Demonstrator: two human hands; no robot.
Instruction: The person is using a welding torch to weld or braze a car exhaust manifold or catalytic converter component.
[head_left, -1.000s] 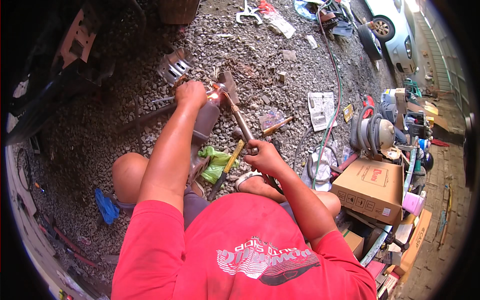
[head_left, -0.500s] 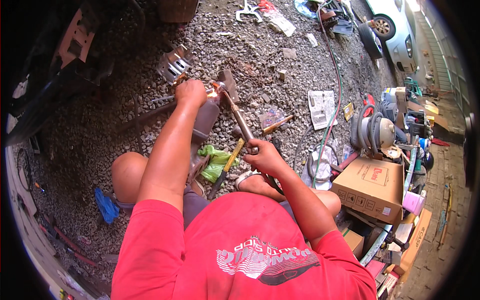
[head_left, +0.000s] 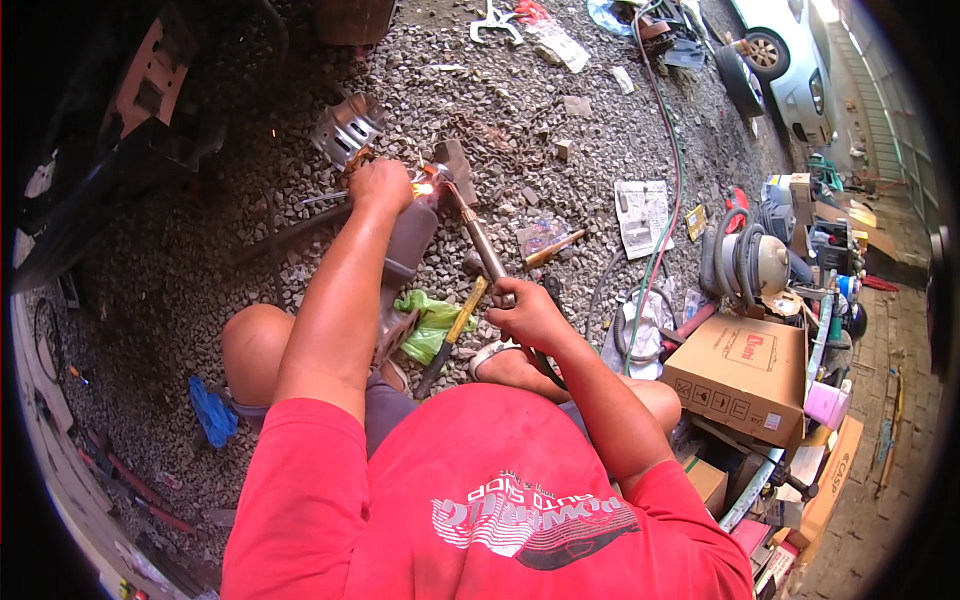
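Note:
My right hand [head_left: 525,312] is wrapped round the handle of a brass gas torch [head_left: 480,238], which points away from me. At its tip a bright orange-pink glow [head_left: 424,188] burns on the far end of a dark, rounded metal canister [head_left: 412,240], which looks like a muffler. Close left of that glow, my left hand [head_left: 382,186] is closed on a thin metal rod [head_left: 325,197]; part of the rod sticks out to the left. My fingers hide its middle. A curved, perforated metal shield [head_left: 350,128] lies just beyond my left hand.
Near my legs lie a yellow-handled hammer [head_left: 455,335] and a green plastic bag [head_left: 430,322]. Red and green hoses [head_left: 672,170] cross the gravel [head_left: 560,110] on the right. A cardboard box [head_left: 740,375] and cluttered tools stand farther right. A blue bag [head_left: 212,412] lies left.
Both hands and the torch stay almost in place. The glow at the torch tip looks smaller and pinker. A small orange spark now shows over the dark area at upper left.

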